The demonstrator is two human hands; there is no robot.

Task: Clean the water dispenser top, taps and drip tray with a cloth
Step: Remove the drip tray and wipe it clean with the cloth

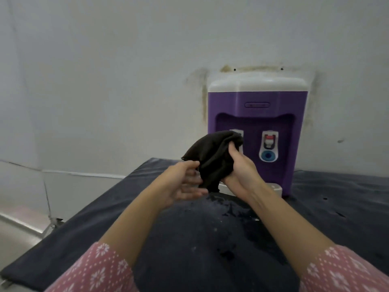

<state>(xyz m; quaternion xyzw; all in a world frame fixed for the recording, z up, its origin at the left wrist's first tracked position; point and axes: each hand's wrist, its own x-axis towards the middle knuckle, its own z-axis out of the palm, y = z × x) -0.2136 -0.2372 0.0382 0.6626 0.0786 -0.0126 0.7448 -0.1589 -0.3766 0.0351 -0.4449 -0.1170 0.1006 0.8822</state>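
From the head camera, the right hand (pixel 242 165) grips a bunched dark cloth (pixel 212 157), fingers curled round it, held up in front of the purple water dispenser (pixel 256 123). The left hand (pixel 183 182) is loosely open, fingertips touching the cloth's lower edge. The dispenser stands far right on a dark covered table (pixel 84 228), against the wall (pixel 105 81).

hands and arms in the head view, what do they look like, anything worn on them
Both the left hand and the right hand are bare: no gloves, rings or watch visible. The forearms are uncovered. Near the elbows each arm has a pink sleeve with a white pattern of dots and flower-like shapes.
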